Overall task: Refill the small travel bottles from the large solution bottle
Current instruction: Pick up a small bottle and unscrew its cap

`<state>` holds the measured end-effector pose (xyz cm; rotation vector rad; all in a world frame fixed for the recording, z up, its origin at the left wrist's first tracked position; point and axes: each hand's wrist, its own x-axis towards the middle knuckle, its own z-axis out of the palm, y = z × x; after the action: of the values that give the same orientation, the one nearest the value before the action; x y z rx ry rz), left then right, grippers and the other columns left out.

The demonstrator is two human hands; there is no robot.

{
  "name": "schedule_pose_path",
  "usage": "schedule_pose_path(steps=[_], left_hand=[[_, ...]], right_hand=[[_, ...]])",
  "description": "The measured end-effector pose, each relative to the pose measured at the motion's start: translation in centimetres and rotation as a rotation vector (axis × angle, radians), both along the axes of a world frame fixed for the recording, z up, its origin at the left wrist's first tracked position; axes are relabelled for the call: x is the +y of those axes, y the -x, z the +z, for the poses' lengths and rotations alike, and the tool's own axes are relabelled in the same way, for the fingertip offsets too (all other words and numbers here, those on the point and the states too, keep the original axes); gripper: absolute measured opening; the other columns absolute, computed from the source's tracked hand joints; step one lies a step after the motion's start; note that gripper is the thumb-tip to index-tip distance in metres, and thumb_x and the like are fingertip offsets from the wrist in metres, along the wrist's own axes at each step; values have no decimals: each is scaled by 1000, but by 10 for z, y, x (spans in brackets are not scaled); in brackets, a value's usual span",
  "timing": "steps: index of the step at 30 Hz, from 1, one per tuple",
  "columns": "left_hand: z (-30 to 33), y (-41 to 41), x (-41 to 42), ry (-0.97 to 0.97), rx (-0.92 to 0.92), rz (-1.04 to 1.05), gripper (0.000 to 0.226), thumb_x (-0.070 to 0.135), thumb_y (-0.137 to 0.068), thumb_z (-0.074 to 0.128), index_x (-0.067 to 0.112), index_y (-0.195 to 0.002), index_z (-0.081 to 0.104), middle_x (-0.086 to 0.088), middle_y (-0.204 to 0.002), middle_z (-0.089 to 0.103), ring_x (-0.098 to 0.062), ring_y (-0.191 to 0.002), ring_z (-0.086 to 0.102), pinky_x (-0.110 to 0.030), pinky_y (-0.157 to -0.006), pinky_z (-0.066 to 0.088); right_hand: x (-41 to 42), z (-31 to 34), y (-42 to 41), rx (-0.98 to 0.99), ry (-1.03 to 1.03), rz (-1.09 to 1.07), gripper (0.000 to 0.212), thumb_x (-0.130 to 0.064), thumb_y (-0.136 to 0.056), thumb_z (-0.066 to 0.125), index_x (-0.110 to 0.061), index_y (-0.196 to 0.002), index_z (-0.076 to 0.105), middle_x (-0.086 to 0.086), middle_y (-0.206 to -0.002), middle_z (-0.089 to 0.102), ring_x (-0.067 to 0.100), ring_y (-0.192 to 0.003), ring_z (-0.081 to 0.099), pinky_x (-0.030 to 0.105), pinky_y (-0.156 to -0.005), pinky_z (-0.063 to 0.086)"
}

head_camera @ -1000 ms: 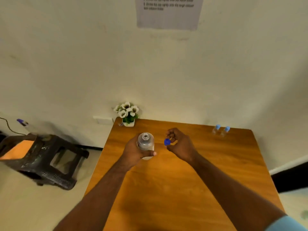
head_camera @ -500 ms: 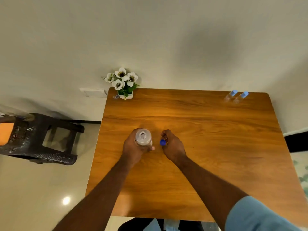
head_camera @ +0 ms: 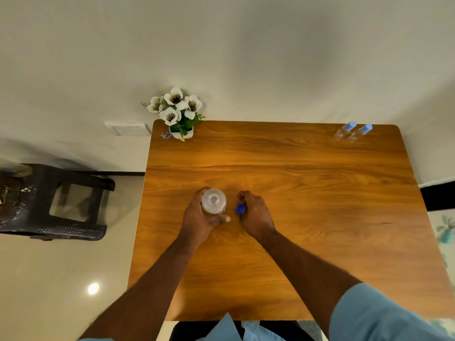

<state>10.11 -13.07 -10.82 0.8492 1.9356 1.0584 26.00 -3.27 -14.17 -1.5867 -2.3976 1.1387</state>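
With the left hand (head_camera: 200, 217) wrapped around the uncapped big bottle (head_camera: 213, 201) mid-table (head_camera: 307, 193) and the right hand (head_camera: 254, 212) pinching its blue cap (head_camera: 240, 209), he'd best park that cap beside the bottle before fetching the two small bottles (head_camera: 352, 131) far off at the back-right corner.

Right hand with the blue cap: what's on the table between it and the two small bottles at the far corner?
Nothing. In the head view, only bare wood of the table lies between the right hand holding the blue cap and the small bottles.
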Motion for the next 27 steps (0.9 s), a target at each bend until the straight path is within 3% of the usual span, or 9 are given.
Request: schedule_pose_path(steps=[4,9,15,20,27], left_hand=[[8,5,-1,-12,-61,-49,119,37,-46,99,24,-146,36,3,-143,50,-13,-134,47,-38,-113,43],[26,14,-2,-49,-34,-158,142,62,-35,95,36,-153,20,6,-158,35,-11,-147,32,-43,-119,35],[72,7,13,-114,90,-221,137,57,-39,95,43,-152,20,10,-160,27,-13,-146,27,-34,-108,37],[113,-21,49,-192,245,-290,131,64,-45,89,40,-154,20,8,-161,25,-13,-148,23,-37,-112,35],[131,-81,130,-208,327,-368,123,63,-52,88,44,-152,18,4,-162,24,-19,-149,24,-41,-111,39]], right_hand=[[1,6,-8,27,36,72,83,-12,-67,80,-19,-142,43,4,-135,55,25,-125,47,35,-103,44],[5,21,-25,72,19,52,88,-29,-72,82,-19,-147,38,1,-145,47,19,-133,42,30,-106,39],[14,47,-51,125,-73,-9,74,-38,-84,73,-21,-147,38,-1,-146,47,18,-136,40,28,-107,37],[33,73,-81,167,-170,-114,70,-44,-88,69,-19,-146,40,0,-146,47,18,-136,39,26,-104,35],[83,90,-139,218,-224,-327,70,-53,-87,67,-22,-144,41,-2,-143,50,15,-132,43,33,-101,44]])
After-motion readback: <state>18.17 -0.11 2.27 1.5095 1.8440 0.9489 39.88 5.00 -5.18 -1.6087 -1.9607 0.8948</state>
